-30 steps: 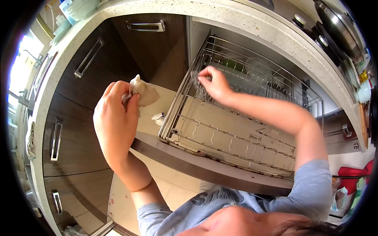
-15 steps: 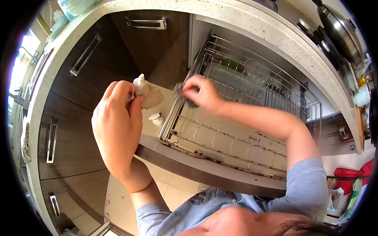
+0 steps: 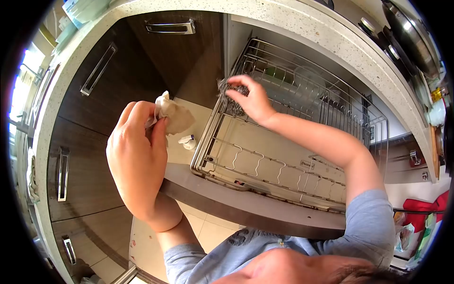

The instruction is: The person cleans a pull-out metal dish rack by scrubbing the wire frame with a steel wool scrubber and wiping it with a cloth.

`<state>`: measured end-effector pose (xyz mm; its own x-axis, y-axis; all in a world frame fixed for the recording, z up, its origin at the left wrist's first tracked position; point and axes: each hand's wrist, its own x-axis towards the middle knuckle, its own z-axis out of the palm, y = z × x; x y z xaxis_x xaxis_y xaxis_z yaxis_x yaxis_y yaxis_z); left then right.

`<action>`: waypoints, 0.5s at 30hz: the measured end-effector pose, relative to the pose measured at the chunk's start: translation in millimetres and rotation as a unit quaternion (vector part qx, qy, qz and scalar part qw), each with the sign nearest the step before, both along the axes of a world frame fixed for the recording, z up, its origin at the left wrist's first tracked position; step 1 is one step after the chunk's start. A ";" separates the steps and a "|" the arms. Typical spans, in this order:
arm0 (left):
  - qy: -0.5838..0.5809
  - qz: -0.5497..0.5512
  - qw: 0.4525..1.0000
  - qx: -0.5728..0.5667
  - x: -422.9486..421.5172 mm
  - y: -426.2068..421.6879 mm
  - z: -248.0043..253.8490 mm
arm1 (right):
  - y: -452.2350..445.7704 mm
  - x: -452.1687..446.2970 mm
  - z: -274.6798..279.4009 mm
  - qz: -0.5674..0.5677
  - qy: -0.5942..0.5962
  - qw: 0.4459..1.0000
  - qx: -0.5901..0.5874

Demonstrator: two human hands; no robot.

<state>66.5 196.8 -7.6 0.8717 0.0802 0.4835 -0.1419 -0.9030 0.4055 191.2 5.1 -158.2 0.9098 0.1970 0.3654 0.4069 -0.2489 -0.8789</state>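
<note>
My left hand is closed, pinching a crumpled off-white cloth between thumb and fingers, held up left of the drawer. A grey steel wool scrubber is gripped in my right hand. The scrubber presses against the left side rail of a wire dish rack in the pulled-out drawer. Bent wire dividers run along the rack's front, and its pale base shows through the wires. Part of the scrubber is hidden by my fingers.
Behind the rack's wires lie clear containers and something green. A small white bottle is on the floor left of the drawer. Dark cabinets stand at left. The speckled countertop curves overhead, with pans at right.
My right hand and the scrubber have moved slightly up and to the right along the rack's left rail. My left hand with the cloth has shifted a little left.
</note>
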 end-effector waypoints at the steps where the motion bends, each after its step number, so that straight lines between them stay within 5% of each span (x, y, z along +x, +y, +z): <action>1: -0.001 -0.001 1.000 -0.003 -0.3 -0.1 0.2 | 2.2 1.1 -5.9 -0.004 0.011 1.000 -0.004; 15: 0.005 0.005 1.000 0.007 -0.1 -3.0 1.2 | 8.5 -15.4 8.3 -0.023 0.031 0.996 -0.084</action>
